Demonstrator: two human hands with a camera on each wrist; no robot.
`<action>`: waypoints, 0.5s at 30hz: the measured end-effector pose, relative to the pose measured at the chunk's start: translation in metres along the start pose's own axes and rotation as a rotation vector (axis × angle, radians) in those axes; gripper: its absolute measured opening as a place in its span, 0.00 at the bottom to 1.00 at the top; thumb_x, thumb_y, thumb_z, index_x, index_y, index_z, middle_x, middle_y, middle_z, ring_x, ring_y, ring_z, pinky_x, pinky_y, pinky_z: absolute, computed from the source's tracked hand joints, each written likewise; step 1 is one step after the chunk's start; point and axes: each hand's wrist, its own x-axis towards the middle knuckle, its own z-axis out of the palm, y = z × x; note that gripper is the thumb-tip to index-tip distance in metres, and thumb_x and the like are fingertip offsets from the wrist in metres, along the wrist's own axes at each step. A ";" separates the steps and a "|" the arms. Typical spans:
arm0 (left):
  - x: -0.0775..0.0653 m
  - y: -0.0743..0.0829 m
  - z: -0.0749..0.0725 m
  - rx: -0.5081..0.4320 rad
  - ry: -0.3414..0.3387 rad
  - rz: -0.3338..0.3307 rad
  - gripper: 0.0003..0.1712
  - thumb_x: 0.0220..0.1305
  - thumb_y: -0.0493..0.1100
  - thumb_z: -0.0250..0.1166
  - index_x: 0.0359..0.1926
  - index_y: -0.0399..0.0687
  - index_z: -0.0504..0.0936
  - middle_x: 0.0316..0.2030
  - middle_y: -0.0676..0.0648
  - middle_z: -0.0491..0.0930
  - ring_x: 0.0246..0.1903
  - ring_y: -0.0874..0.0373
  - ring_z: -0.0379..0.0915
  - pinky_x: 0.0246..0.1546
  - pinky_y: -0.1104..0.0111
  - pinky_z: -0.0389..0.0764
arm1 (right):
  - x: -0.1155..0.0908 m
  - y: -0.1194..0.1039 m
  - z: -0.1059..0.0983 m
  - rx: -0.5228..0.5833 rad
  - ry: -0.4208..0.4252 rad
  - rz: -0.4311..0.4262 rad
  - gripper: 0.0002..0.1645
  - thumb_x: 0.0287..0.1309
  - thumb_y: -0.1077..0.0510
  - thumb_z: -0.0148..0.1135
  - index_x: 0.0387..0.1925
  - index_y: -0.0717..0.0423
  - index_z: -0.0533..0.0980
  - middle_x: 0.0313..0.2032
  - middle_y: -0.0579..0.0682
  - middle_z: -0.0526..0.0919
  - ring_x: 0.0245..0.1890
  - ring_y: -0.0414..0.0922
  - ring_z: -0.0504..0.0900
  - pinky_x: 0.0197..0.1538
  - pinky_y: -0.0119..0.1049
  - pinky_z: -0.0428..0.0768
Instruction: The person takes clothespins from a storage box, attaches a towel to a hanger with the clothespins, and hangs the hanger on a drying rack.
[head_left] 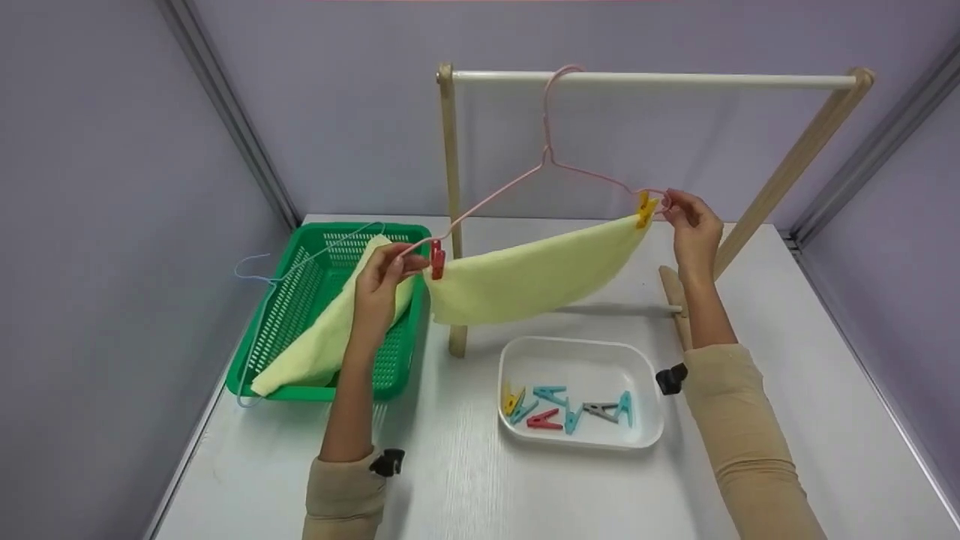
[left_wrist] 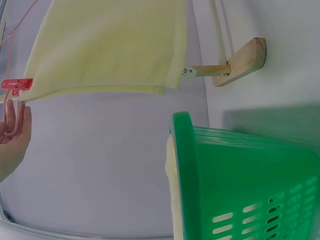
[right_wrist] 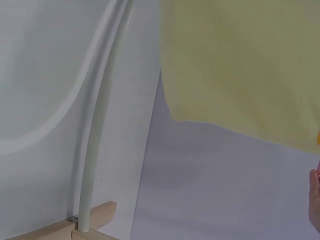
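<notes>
A pink wire hanger (head_left: pixel 495 193) is held up between both hands, its hook at the white rail in the head view. My left hand (head_left: pixel 379 289) pinches its left end, close to a red clothespin (head_left: pixel 437 261). At the other end my right hand (head_left: pixel 694 229) grips the wire beside a yellow clothespin (head_left: pixel 645 210). The two pins clip a pale yellow cloth (head_left: pixel 540 274) to the hanger, its right side higher than its left. In the left wrist view the left fingers (left_wrist: pixel 26 122) curl around the wire below the red pin. Only the edge of the right hand (right_wrist: pixel 314 200) shows in the right wrist view.
A wooden drying rack with a white rail (head_left: pixel 712 79) stands behind. At left, a green basket (head_left: pixel 409 360) holds another yellow cloth (head_left: pixel 322 337) and a blue wire hanger (head_left: pixel 259 322). A white tray (head_left: pixel 581 442) in front contains several clothespins (head_left: pixel 546 420).
</notes>
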 end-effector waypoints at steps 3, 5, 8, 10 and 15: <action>-0.002 -0.002 0.000 -0.030 -0.013 -0.019 0.14 0.71 0.32 0.45 0.51 0.25 0.68 0.43 0.30 0.76 0.44 0.44 0.74 0.50 0.59 0.72 | 0.008 0.013 0.001 0.022 -0.042 0.030 0.15 0.61 0.72 0.51 0.49 0.69 0.74 0.45 0.62 0.76 0.49 0.49 0.74 0.53 0.33 0.71; -0.002 -0.007 -0.001 -0.051 -0.018 -0.029 0.14 0.71 0.33 0.45 0.51 0.25 0.68 0.44 0.29 0.75 0.45 0.45 0.74 0.50 0.60 0.72 | 0.014 0.021 0.003 0.025 -0.066 0.045 0.17 0.61 0.71 0.52 0.52 0.68 0.73 0.47 0.60 0.75 0.51 0.49 0.72 0.55 0.33 0.69; -0.002 -0.008 0.000 -0.071 -0.016 -0.047 0.14 0.70 0.32 0.46 0.51 0.26 0.68 0.44 0.28 0.74 0.46 0.45 0.74 0.50 0.60 0.72 | 0.021 0.027 0.007 0.016 -0.101 0.056 0.19 0.62 0.69 0.52 0.55 0.67 0.71 0.51 0.59 0.74 0.53 0.48 0.70 0.57 0.32 0.67; -0.002 -0.009 0.001 -0.071 -0.013 -0.053 0.14 0.70 0.33 0.46 0.51 0.26 0.68 0.45 0.28 0.74 0.46 0.45 0.74 0.50 0.60 0.72 | 0.024 0.028 0.010 0.004 -0.119 0.061 0.19 0.63 0.68 0.52 0.56 0.66 0.70 0.53 0.59 0.72 0.55 0.47 0.70 0.57 0.31 0.66; -0.004 -0.010 0.001 -0.056 -0.013 -0.070 0.15 0.70 0.34 0.48 0.52 0.27 0.68 0.46 0.31 0.75 0.47 0.46 0.73 0.51 0.60 0.71 | 0.031 0.029 0.014 0.098 -0.146 0.091 0.19 0.63 0.70 0.50 0.56 0.68 0.69 0.54 0.59 0.71 0.57 0.50 0.68 0.57 0.31 0.65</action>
